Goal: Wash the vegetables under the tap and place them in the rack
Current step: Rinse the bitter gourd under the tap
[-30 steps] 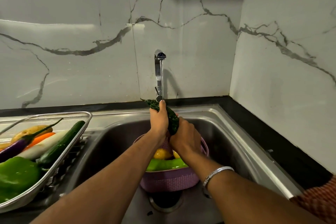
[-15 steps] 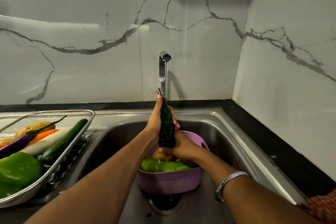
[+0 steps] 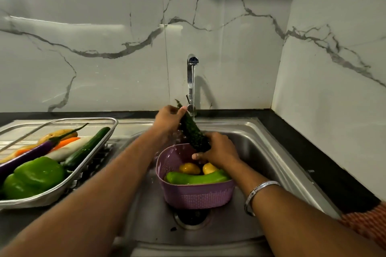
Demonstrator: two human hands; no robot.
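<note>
Dark-green bitter gourd (image 3: 193, 134) slanted beneath the tap (image 3: 191, 81) for rinsing, I judged; left hand (image 3: 169, 120) and right hand (image 3: 219, 151) apparently gripped its ends.

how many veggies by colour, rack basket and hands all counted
green: 4, namely bell pepper, cucumber, the smooth one in the purple basket, and the bitter gourd in both hands
yellow: 2
purple: 1 eggplant
orange: 1 carrot
white: 1 radish
tan: 1 potato
total: 10
</note>
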